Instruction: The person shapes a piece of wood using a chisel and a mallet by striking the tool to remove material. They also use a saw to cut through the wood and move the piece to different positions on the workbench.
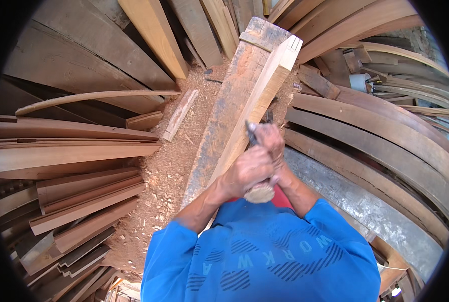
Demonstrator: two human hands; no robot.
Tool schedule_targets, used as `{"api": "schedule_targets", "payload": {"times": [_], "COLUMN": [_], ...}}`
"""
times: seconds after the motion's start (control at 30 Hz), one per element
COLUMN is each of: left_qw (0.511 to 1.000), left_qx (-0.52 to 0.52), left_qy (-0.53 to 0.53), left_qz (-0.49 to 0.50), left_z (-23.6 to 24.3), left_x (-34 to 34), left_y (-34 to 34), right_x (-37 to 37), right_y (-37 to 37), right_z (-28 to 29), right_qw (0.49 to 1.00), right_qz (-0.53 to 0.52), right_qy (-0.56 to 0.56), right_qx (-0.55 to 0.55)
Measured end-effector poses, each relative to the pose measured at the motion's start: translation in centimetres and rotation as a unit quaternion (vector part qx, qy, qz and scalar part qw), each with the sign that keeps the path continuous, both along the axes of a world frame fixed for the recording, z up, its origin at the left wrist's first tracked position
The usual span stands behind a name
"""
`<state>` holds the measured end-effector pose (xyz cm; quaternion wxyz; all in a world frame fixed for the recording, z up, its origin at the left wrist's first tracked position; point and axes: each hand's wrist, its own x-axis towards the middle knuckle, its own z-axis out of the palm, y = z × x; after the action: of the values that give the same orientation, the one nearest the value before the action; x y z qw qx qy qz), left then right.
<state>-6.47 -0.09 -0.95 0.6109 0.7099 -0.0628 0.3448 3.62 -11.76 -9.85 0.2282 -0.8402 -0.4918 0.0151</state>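
Left hand (252,167), right hand (270,138): gripped dark-metal, wood-butted tool (252,134).
Pale squared timber (265,86), surface's (223,113) right edge: apparently pared.
Next: probably needed steady pressure.

left hand (248,168) curled | right hand (270,139) curled, just beside and farther forward | forearms (203,205) angled inward

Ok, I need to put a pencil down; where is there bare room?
A strip of bench lies mostly bare between the long beam and the wood shavings. The grey surface between the right forearm and the stacked boards also looks open. Crowded: around left hand, right hand and tool, and both board-filled sides.
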Motion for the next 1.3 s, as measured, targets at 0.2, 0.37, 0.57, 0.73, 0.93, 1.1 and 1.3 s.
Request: {"api": "schedule_targets", "payload": {"times": [0.2,0.37,0.57,0.73,0.93,1.1,1.3], "left_qw": [1.0,0.995,0.999,1.0,0.998,0.999,0.998], "left_qx": [0.011,0.049,-0.022,0.0,-0.056,-0.015,-0.035], "left_qy": [0.013,-0.079,0.024,-0.021,0.001,0.006,-0.054], "left_qz": [0.012,-0.028,0.009,-0.008,0.014,0.041,0.001], "left_z": [2.5,0.9,0.4,2.6,-1.8,2.5,-0.8], "left_x": [2.4,5.4,-0.8,4.2,-0.5,1.3,4.8], "left_y": [1.2,1.5,-0.3,2.7,0.7,2.0,3.5], "right_x": [3.3,7.8,0.5,5.8,1.5,3.2,7.7], "right_y": [1.7,3.2,0.4,2.7,2.2,2.5,5.7], "right_z": [4.3,4.3,1.9,5.2,1.3,2.7,4.3], "right_qw": [0.995,0.996,0.999,0.998,0.992,0.996,0.993], "right_qz": [0.082,0.046,0.033,0.064,0.0,0.087,0.001], "right_qy": [0.06,-0.05,-0.004,-0.012,-0.096,-0.011,-0.103], "right_qx": [0.015,0.063,-0.041,0.021,-0.078,0.01,-0.06]}}
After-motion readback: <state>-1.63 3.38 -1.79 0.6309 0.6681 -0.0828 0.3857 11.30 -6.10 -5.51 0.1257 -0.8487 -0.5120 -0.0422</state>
